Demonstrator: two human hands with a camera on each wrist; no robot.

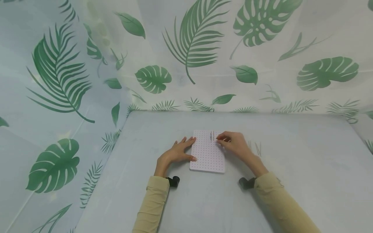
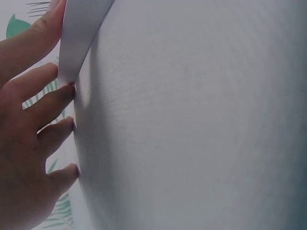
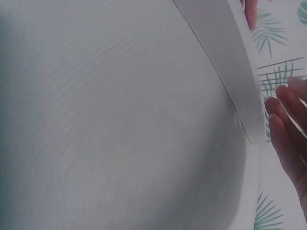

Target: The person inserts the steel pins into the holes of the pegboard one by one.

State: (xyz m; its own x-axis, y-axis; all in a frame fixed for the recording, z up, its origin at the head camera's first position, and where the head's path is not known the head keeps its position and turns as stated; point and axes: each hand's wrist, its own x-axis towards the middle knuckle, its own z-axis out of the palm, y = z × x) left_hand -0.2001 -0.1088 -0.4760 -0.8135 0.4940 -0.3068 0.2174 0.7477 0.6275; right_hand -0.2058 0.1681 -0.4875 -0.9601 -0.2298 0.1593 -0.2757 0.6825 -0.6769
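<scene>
A white block-shaped board (image 1: 207, 158) covered with rows of small dots lies on the table. Thin dark sticks (image 1: 212, 136) stand up from its far edge, right of the middle; the right wrist view shows several sticks (image 3: 282, 67) side by side. My left hand (image 1: 178, 152) is spread at the board's left side, its thumb and index fingertip resting at the edge. Over the board's upper right, my right hand (image 1: 233, 142) pinches a thin stick between thumb and index finger; the fingers hide most of it.
Several loose pale sticks (image 1: 258, 149) lie on the table right of the board, partly behind my right wrist. A white cloth (image 1: 116, 207) covers the table. Leaf-patterned curtains (image 1: 204, 74) rise at its back and left. Each wrist carries a black camera (image 1: 175, 182).
</scene>
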